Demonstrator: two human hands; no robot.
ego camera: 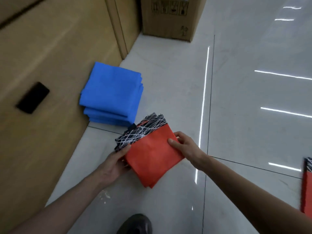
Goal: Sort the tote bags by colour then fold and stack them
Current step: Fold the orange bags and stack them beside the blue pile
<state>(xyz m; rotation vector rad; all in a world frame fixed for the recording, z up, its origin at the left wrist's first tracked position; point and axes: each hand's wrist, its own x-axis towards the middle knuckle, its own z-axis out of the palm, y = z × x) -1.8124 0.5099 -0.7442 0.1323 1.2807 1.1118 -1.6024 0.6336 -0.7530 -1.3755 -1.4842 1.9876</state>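
The left hand (116,163) grips the left edge of a folded orange-red fabric tote bag with a black band of white scribbled lines (152,154), thumb on top where the band meets the orange and fingers tucked beneath. The right hand (184,147) pinches the opposite edge, thumb flat on the orange face and fingers curled round the side. The folded bag is close to square, so no long axis stands out. It sits turned like a diamond: the patterned band points away from the person and to the left, and one orange corner points back toward them. Whether it rests on the glossy pale tiled floor (168,73) or hangs just above it, I cannot tell.

Just beyond the band lies a stack of folded bright blue tote bags (111,95), set against large brown cardboard boxes (50,56). Another orange-red bag with the same band (306,186) lies well apart at the right edge.
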